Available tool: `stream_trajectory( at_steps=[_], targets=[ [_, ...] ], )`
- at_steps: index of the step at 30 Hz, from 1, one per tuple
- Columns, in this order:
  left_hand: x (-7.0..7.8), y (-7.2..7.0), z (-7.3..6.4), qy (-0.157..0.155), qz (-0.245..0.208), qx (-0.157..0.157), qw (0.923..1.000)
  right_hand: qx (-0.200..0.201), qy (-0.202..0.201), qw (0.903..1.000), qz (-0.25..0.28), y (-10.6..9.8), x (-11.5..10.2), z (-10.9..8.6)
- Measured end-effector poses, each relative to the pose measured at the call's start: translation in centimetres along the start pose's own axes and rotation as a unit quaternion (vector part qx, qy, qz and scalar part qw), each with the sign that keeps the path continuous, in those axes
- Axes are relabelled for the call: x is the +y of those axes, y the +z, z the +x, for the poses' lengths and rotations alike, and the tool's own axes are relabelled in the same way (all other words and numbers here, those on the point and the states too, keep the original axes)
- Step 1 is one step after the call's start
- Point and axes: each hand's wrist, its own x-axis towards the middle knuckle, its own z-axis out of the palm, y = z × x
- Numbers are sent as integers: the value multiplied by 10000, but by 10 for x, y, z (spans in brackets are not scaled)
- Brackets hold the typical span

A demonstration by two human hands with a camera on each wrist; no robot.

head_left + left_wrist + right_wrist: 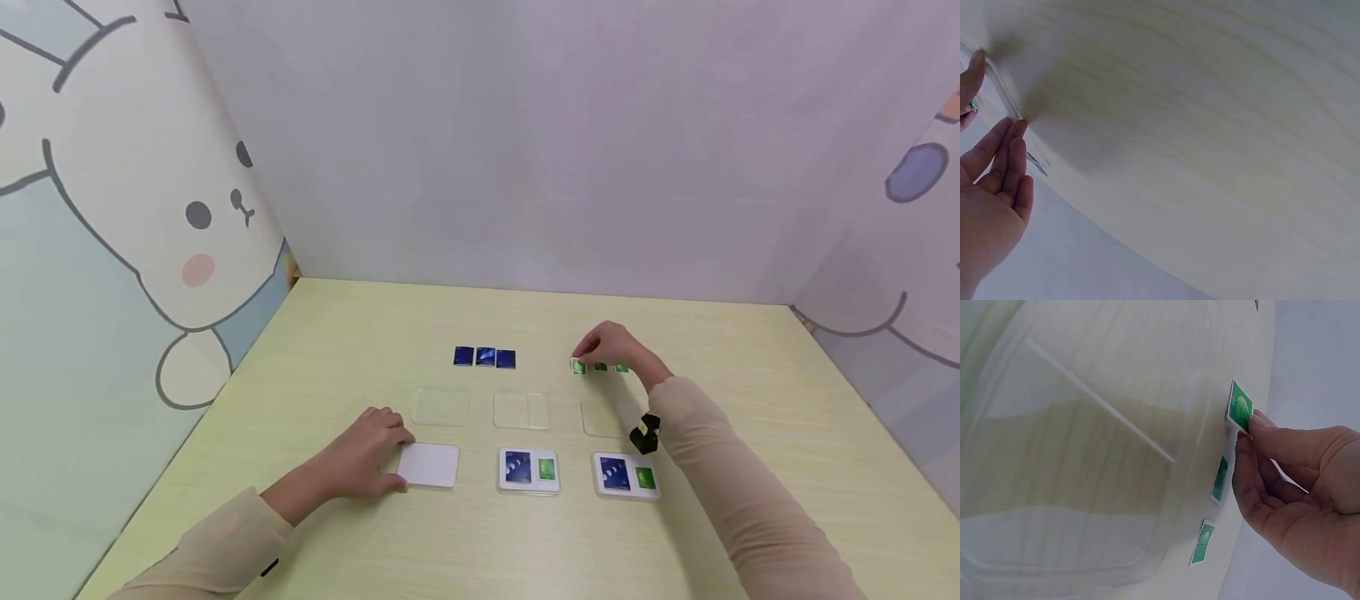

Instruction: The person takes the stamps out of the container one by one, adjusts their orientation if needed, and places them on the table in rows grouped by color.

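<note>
My right hand (pixel 611 343) pinches a small green picture card with a white border (pixel 1240 406) between thumb and fingertips, tilted up at the back right. Two similar green cards (pixel 1219 480) lie beside it on the table. My left hand (pixel 367 454) holds a flat white rectangular case (pixel 429 465) by its left end, the thumb at the near corner and the fingers at the far one. To its right sit two clear-edged cases, the middle one (pixel 528 488) and the right one (pixel 627 492), each showing a blue and a green picture on white.
Three clear plastic covers, left (pixel 441 407), middle (pixel 521 411) and right (pixel 600 418), lie in a row behind the cases. Three dark blue cards (pixel 486 357) lie farther back. A pale curtain (pixel 525 167) hangs behind the wood-grain table (pixel 360 325).
</note>
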Motion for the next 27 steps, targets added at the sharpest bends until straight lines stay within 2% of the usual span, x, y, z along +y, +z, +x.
stream_trajectory(
  at_steps=[8, 27],
  targets=[
    [0, 1, 0, -27, 30, -16, 10000, 91, -112, 9998, -144, -1, -1, 0],
    [1, 2, -1, -61, 13, -1, 10000, 227, -26, 9993, -308, -2, 4, 3]
  ],
)
